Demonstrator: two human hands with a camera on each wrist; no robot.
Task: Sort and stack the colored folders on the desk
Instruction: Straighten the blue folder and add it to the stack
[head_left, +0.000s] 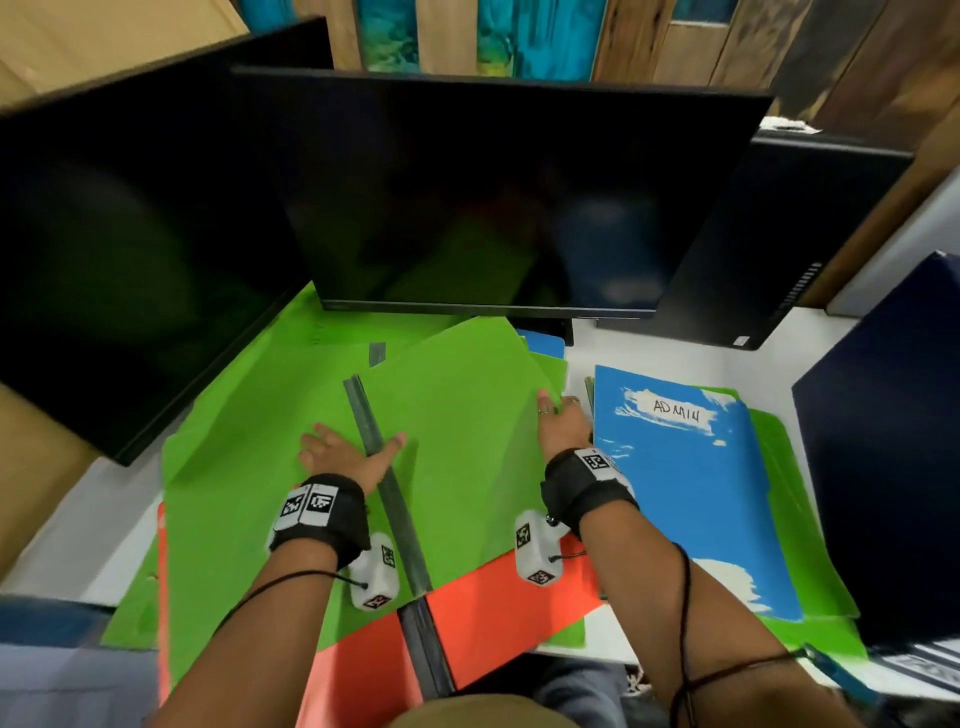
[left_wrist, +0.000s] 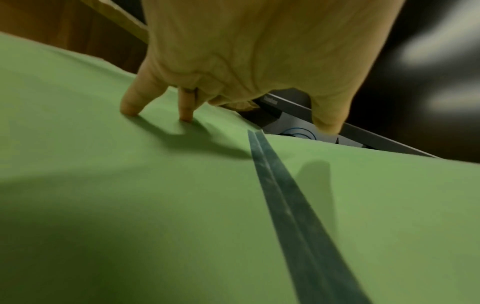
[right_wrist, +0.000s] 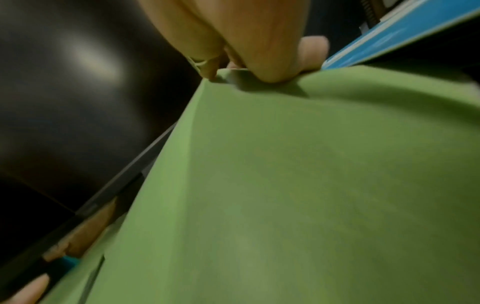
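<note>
Under monitors, right hand (head_left: 563, 422) apparently pinches green folder (head_left: 457, 415) edge.

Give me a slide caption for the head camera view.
Left hand presses an open green folder flat while right hand grips its edge, beside a blue folder labelled ADMIN.

Green folder (head_left: 457, 415) w/ a dark spine strip (head_left: 387, 493) is lying open and slightly humped at desk centre, its far edge reaching under the monitor, its right edge lifting. More green folders (head_left: 234, 441) are spreading out beneath it to the left. An orange folder (head_left: 498, 597) w/ its own dark spine is poking out from underneath at the near edge. To the right, a blue folder (head_left: 696, 493) hand-labelled "ADMIN" on a white patch is sitting flat atop another green one (head_left: 800, 525). A second blue folder (head_left: 543, 343) is peeking out behind the centre pile.
</note>
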